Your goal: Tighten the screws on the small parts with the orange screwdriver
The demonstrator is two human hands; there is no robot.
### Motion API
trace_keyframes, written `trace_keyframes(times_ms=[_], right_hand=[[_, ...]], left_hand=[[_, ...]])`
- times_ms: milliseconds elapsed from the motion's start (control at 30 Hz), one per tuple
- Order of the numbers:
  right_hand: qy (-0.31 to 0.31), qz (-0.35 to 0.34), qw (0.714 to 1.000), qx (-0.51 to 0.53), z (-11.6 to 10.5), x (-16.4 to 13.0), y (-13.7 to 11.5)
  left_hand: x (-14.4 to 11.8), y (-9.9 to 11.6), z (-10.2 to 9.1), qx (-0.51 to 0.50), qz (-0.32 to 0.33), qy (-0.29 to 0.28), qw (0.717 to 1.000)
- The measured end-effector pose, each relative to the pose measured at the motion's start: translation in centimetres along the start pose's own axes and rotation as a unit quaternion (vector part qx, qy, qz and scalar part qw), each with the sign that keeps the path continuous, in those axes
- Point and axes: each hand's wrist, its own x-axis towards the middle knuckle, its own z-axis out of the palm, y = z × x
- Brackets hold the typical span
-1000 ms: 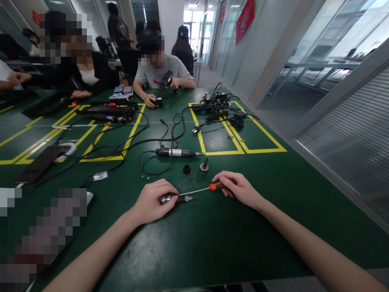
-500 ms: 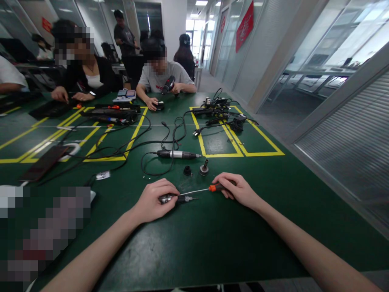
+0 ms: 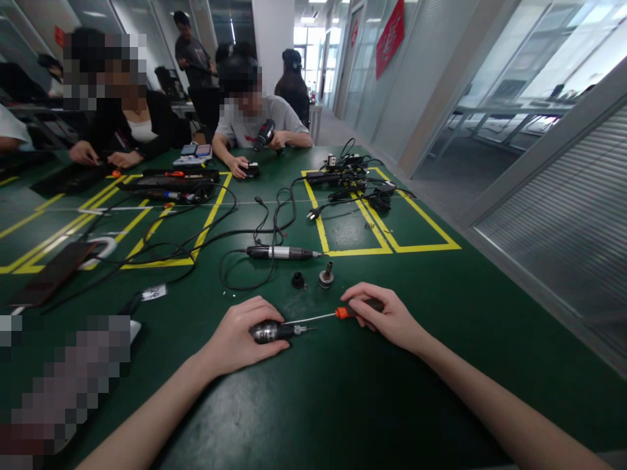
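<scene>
**Layout on the table**

A small motor part (image 3: 274, 331) was held down on the table (image 3: 343, 405) under the left hand (image 3: 240, 339). To its right, a screwdriver (image 3: 323, 316) was gripped by the right hand (image 3: 386, 316). Behind them, a cap (image 3: 297, 281) and a fitting (image 3: 326, 277) were set side by side, with a corded tool (image 3: 280, 252) laid farther back.

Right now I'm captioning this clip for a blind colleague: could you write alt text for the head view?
On a green table, the left hand holds down a small dark metal tool body while the right hand holds an orange-handled screwdriver with its tip at that body. Beyond lie two small parts, a corded electric screwdriver, and seated people.
</scene>
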Motion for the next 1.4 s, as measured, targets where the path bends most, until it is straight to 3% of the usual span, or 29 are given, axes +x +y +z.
trace_keyframes(times_ms=[167,333,633,800,1033,1133,1267,1400], right_hand=[[0.027,-0.032,0.999,-0.012,0.2,-0.2,0.1],[-0.005,0.001,1.000,0.006,0.5,-0.5,0.5],[0.046,-0.045,0.998,-0.025,0.5,-0.8,0.6],[0.058,0.015,0.998,0.025,1.0,-1.0,1.1],[0.086,-0.003,0.993,0.075,0.7,-0.9,0.4],[0.064,-0.017,0.994,0.093,0.5,-0.6,0.3],[0.024,0.047,0.993,0.108,0.5,-0.4,0.4],[0.030,0.092,0.992,0.084,0.4,-0.4,0.5]], left_hand=[[-0.2,-0.1,0.1,0.025,-0.009,0.000,1.000],[-0.2,0.2,0.2,0.029,-0.010,-0.002,1.000],[-0.2,0.3,0.3,0.034,-0.008,-0.001,0.999],[-0.4,0.2,0.6,0.027,-0.004,-0.002,1.000],[-0.5,0.3,0.6,0.021,-0.005,0.000,1.000],[-0.3,0.2,0.5,0.022,-0.009,-0.006,1.000],[-0.3,0.1,0.4,0.026,-0.012,-0.003,1.000],[-0.3,0.0,0.5,0.027,-0.010,0.001,1.000]])
